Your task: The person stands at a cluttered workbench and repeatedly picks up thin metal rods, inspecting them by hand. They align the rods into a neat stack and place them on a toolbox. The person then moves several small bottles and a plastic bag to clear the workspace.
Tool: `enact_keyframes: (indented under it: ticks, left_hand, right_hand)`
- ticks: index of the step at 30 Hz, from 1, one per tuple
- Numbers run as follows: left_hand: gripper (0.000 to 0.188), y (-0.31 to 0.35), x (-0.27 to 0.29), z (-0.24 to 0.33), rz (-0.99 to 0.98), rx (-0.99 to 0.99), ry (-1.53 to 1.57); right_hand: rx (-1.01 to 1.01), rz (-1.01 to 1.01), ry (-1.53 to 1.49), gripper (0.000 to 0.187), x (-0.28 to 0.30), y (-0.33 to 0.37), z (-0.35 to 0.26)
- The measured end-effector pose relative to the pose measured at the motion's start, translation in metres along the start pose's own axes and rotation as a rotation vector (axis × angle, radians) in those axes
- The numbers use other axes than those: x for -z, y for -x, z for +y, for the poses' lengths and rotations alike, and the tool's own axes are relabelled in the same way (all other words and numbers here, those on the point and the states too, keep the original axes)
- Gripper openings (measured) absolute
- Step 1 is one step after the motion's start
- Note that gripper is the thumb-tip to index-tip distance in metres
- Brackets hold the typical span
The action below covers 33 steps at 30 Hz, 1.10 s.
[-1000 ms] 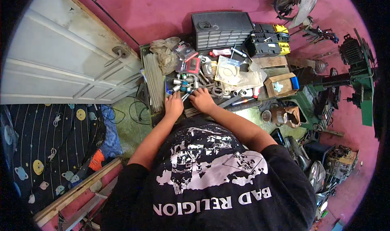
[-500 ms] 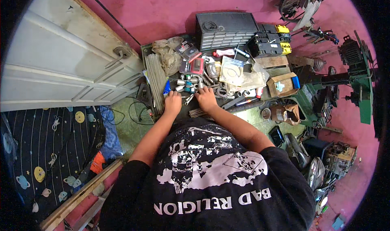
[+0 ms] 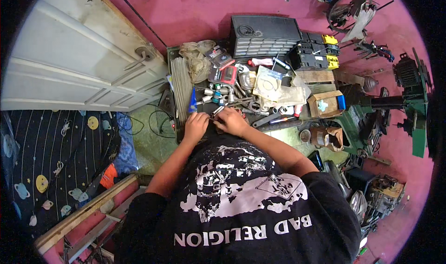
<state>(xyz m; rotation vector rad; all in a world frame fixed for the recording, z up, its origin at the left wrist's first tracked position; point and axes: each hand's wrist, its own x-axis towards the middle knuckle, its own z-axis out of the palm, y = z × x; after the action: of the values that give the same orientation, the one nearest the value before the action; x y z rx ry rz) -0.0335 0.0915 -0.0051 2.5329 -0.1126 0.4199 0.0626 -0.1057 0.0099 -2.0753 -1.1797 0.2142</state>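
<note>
I have my right hand (image 3: 231, 121) low over the bench's near edge, fingers bent inward with their tips at a short silver metal piece (image 3: 217, 110), which lies at about 11 o'clock from the knuckles. The view from above hides the fingertips, so I cannot tell whether they are clamped on it or only touching. My left hand (image 3: 197, 126) sits just beside at 9 o'clock, fingers curled side by side; its grip is hidden too, so I cannot tell if it holds anything.

I judge the step in hand to be close two-handed handling of small metal parts; the next move calls for a sure fingertip pinch and a lift clear of the neighbours (a dragged knuckle could set sockets rolling).

Outward from there, a loose cluster of silver and teal metal sockets (image 3: 216, 97) lies at 12 o'clock, with a bright blue plastic piece (image 3: 193, 100) near the left hand's 12. A bundle of thin grey rods (image 3: 181, 85) runs along 11. At 3 o'clock from the right hand is a flat dark metal bar-shaped tool (image 3: 266, 119), and farther toward 2, an open brown cardboard box (image 3: 326, 104). A black cabinet with pale drawers (image 3: 265, 36) stands at 1 o'clock.
</note>
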Motion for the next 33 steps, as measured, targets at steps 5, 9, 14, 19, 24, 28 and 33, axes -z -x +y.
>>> enact_keyframes:
  ticks: [5, 9, 14, 19, 24, 28, 33]
  left_hand:
    - [0.014, 0.005, 0.001, 0.039, 0.068, 0.127, 0.195]
    - [0.017, -0.004, 0.000, 0.056, 0.114, 0.247, 0.329]
    - [0.019, -0.025, 0.006, 0.077, 0.211, 0.194, 0.390]
    - [0.012, -0.020, -0.010, 0.069, 0.164, 0.296, 0.439]
    - [0.009, -0.013, -0.043, 0.062, 0.123, 0.371, 0.508]
    - [0.013, -0.003, -0.064, 0.045, 0.126, 0.397, 0.574]
    - [0.011, 0.000, -0.063, 0.041, 0.139, 0.444, 0.619]
  right_hand:
    - [-0.106, 0.091, -0.148, 0.019, 0.024, 0.001, -0.014]
    - [-0.108, 0.091, -0.311, 0.016, 0.041, 0.004, -0.022]
    - [0.040, 0.122, -0.216, 0.013, 0.052, 0.007, -0.009]
    - [-0.061, 0.097, -0.256, 0.011, 0.057, 0.007, -0.010]
    - [-0.259, 0.103, -0.425, 0.009, 0.035, 0.021, 0.011]
    - [-0.454, 0.026, -0.620, 0.011, 0.023, 0.024, 0.020]
    - [-0.497, 0.035, -0.841, 0.008, 0.005, 0.024, 0.030]
